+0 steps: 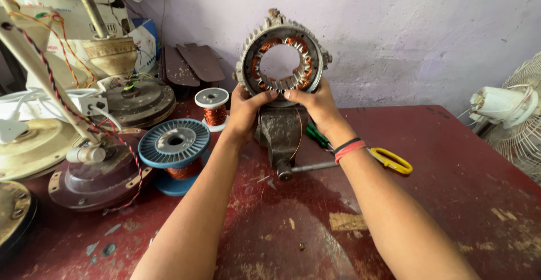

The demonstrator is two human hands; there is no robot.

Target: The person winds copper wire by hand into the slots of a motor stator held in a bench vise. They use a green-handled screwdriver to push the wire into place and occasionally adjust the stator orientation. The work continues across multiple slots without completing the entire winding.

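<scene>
Both hands, left (246, 109) and right (315, 102), gripping stator (281, 60) by its lower rim, holding it upright over vise (280, 129) toward desk's (451, 201) far edge; likely heavy, rigid; copper windings fragile.

Worn red table (451, 161) carries: bench vise (280, 130), blue wire spool (176, 151), small copper wire spool (213, 106), yellow-handled scissors (391, 160), fan motors (96, 173).

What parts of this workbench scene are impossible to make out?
Head view:
- Lower rim of the round grey motor stator with copper windings: covered by the left hand and right hand.
- Grey bench vise jaws: hidden behind both hands.
- White pedestal fan: cut off by the right edge.
</scene>
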